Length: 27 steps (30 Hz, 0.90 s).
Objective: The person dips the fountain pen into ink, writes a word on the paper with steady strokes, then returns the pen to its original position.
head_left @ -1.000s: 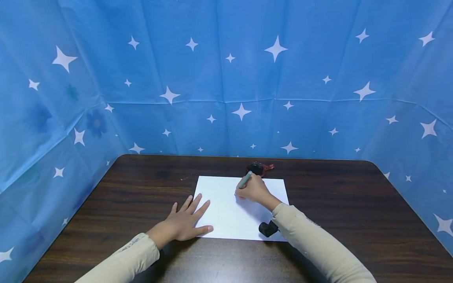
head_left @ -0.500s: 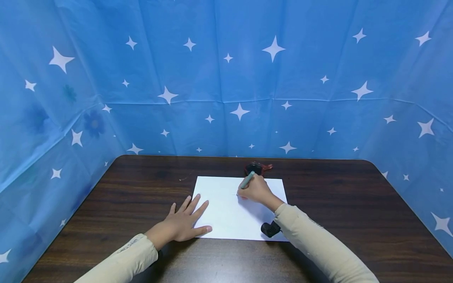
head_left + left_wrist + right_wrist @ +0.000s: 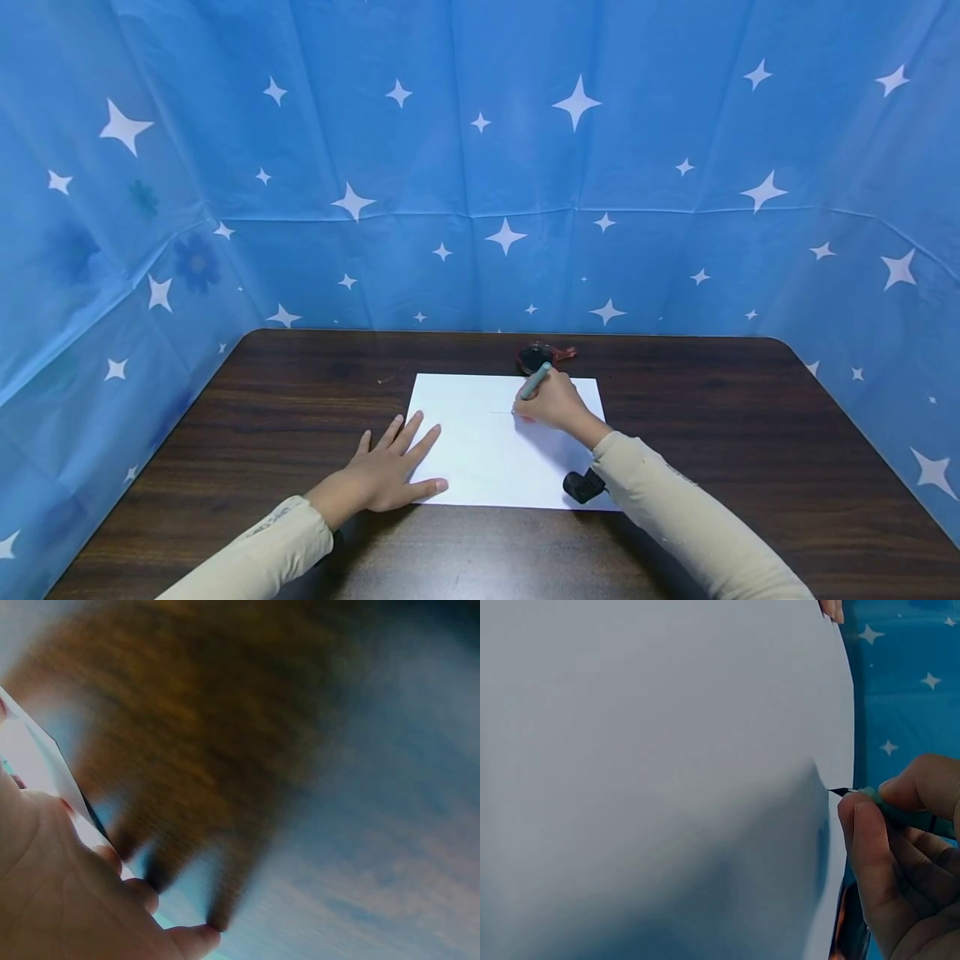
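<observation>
A white sheet of paper [image 3: 480, 462] lies on the dark wooden table. My left hand [image 3: 381, 477] rests flat with spread fingers across the paper's left edge; the left wrist view shows its palm [image 3: 60, 881] beside the sheet. Over the upper right part of the paper, my right hand [image 3: 557, 403] pinches a grey-green pen [image 3: 534, 382] that leans up and to the right. In the right wrist view the dark pen tip [image 3: 838, 791] meets the paper, with thumb and fingers round the barrel. A faint thin line [image 3: 501, 412] runs left from the tip.
Dark sunglasses with a reddish frame [image 3: 536, 357] lie just behind the paper, partly hidden by the right hand and pen. A black wrist device [image 3: 583, 486] hangs under the right sleeve. Blue star-patterned cloth [image 3: 420, 167] surrounds the table [image 3: 315, 400] at the back and sides.
My right hand and the pen have moved a little to the right, and a short faint line now shows left of the tip. The left hand stays in place on the paper.
</observation>
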Each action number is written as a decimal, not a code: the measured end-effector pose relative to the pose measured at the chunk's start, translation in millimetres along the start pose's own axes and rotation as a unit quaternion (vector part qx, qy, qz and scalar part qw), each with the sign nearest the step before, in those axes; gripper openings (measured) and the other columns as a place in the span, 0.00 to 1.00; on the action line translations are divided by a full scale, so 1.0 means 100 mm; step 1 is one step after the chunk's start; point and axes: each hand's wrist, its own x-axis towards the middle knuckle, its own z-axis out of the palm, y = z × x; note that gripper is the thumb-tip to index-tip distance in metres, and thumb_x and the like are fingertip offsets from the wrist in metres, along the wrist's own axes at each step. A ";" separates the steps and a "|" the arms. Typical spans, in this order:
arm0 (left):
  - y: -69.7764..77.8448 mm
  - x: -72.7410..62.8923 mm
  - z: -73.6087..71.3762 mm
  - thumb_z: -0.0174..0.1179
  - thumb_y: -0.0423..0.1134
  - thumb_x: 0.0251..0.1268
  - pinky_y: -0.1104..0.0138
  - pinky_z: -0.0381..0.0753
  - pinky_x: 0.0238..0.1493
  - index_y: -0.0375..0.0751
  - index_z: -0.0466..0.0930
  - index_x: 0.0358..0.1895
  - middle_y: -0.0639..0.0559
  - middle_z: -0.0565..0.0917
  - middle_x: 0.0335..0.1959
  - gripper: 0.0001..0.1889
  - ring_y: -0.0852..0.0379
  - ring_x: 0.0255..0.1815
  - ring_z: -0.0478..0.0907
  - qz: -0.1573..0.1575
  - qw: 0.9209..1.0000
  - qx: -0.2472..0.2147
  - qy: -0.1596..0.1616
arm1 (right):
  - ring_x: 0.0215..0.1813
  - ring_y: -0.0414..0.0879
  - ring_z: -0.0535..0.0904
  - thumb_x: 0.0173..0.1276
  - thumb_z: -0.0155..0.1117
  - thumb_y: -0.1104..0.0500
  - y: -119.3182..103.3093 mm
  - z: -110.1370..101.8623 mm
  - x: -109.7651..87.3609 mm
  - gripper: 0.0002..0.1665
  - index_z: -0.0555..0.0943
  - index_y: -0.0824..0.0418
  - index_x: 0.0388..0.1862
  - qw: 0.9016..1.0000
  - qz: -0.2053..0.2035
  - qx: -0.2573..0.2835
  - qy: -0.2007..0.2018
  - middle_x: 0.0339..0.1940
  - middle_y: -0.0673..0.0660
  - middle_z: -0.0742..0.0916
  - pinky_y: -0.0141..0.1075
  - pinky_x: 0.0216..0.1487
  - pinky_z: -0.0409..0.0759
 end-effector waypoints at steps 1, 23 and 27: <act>-0.01 0.00 0.01 0.36 0.79 0.58 0.33 0.32 0.67 0.61 0.38 0.78 0.52 0.32 0.79 0.47 0.44 0.78 0.30 0.000 1.000 0.003 -0.001 | 0.19 0.39 0.68 0.55 0.68 0.63 0.00 -0.01 0.00 0.12 0.79 0.58 0.14 1.000 0.000 0.000 0.002 0.10 0.47 0.79 0.31 0.22 0.63; 0.01 -0.03 -0.02 0.36 0.78 0.59 0.31 0.31 0.65 0.59 0.41 0.78 0.48 0.35 0.79 0.48 0.41 0.78 0.33 0.016 1.000 -0.012 0.011 | 0.19 0.39 0.70 0.53 0.69 0.63 0.16 -0.12 -0.05 0.07 0.82 0.59 0.18 0.999 0.029 0.000 0.025 0.12 0.48 0.81 0.30 0.21 0.65; 0.02 -0.05 -0.04 0.35 0.78 0.59 0.30 0.30 0.65 0.58 0.40 0.78 0.47 0.35 0.79 0.48 0.40 0.78 0.33 0.016 1.000 -0.013 0.005 | 0.18 0.40 0.69 0.53 0.69 0.63 0.17 -0.15 -0.07 0.09 0.81 0.59 0.17 0.999 0.028 -0.003 0.023 0.11 0.48 0.80 0.30 0.21 0.65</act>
